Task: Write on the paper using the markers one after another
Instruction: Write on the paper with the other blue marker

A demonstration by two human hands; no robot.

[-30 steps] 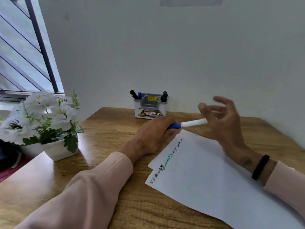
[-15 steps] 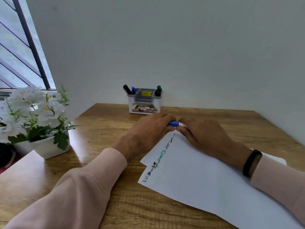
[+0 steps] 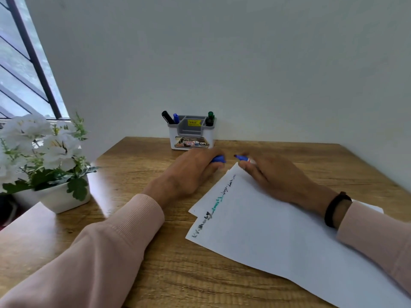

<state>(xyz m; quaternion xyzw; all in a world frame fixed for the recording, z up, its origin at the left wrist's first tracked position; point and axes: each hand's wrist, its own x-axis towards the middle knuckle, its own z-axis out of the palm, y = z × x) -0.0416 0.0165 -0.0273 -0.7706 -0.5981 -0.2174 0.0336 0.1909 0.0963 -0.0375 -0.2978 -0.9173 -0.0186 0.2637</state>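
Observation:
White paper (image 3: 278, 232) lies on the wooden desk (image 3: 138, 283), with a line of black and green writing along its left edge. My left hand (image 3: 189, 174) is closed around a blue marker cap (image 3: 219, 159) just beyond the sheet's far corner. My right hand (image 3: 273, 176) grips the blue marker (image 3: 243, 158), its bare tip pointing left, a small gap from the cap. A white and grey holder (image 3: 191, 138) at the wall holds a black marker (image 3: 168, 117), a second blue marker (image 3: 176, 118) and a green marker (image 3: 210, 118).
A white pot of white flowers (image 3: 51, 161) stands at the desk's left edge, beside a barred window (image 3: 20, 63). The wall runs directly behind the holder. A black band (image 3: 335, 207) is on my right wrist.
My right hand came down onto the marker held by my left hand. The cap has since come off: cap in the left hand, marker body in the right, slightly apart.

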